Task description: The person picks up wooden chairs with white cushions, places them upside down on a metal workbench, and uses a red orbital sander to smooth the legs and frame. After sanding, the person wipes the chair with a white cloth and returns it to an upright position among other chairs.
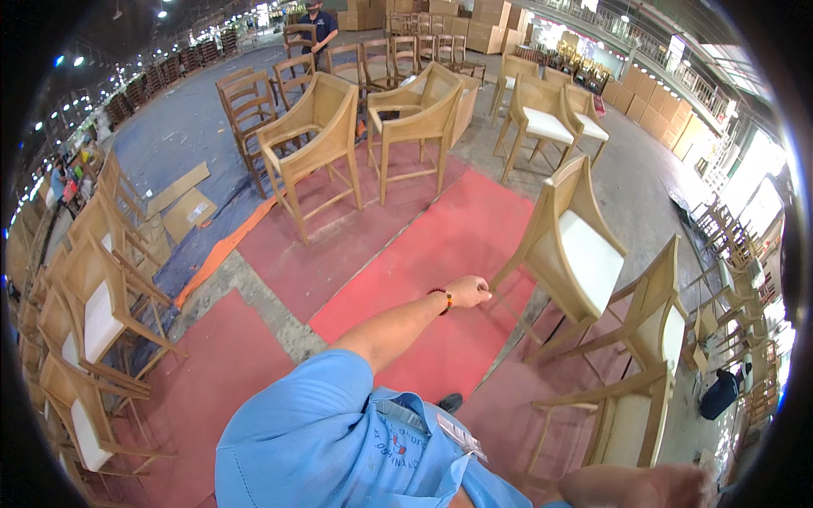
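My left hand point(470, 290), with a beaded bracelet at the wrist, is stretched out over the red mat. Its fingers are curled in, and I see nothing in them. Just right of it in the picture is a leg of a tall wooden chair point(546, 222) with a white seat; whether they touch I cannot tell. At the lower right edge my right hand point(682, 487) is smeared by motion and its fingers do not show clearly. Close to that hand is another wooden chair point(631, 427), partly cut off by my arm.
Red mats point(423, 245) cover the floor around me. Two seatless chair frames point(313, 135) stand ahead, with darker chairs point(246, 110) behind. More white-seated chairs point(97, 317) line the left. Flat cardboard point(188, 212) lies on blue sheeting. Another person point(318, 25) stands far off. A dark bag point(720, 394) is at right.
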Motion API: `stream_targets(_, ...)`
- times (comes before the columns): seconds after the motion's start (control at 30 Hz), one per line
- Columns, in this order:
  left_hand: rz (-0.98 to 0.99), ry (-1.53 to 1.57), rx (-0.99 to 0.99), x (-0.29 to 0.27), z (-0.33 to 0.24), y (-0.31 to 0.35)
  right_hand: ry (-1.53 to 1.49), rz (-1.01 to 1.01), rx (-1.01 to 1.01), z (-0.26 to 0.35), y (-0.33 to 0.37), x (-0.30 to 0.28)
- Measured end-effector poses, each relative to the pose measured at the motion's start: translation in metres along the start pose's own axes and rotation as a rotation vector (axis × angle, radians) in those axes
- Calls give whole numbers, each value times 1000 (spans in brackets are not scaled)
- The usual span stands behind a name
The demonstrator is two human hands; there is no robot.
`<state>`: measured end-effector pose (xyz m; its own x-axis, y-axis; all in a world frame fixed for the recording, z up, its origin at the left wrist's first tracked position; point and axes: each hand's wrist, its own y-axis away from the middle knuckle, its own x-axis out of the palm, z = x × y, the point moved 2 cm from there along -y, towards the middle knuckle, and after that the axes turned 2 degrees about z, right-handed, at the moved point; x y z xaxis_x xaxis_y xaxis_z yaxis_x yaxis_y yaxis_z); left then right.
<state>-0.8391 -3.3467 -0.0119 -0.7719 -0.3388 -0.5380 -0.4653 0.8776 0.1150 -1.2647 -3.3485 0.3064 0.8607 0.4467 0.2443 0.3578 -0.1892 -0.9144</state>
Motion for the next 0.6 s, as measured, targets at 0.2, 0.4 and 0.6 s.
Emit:
stream_targets(0.2, -141, 83, -3, -46, -72, -154, 233, 330, 1385, -159, 226, -46)
stream_targets(0.4, -445, -66, -7, -60, -109, -298, 413, 906, 1883, -131, 447, -140)
stream_targets(0.6, -340, -150, -148, -77, -138, -436, 579, 1253, 2475, -10, 541, -219)
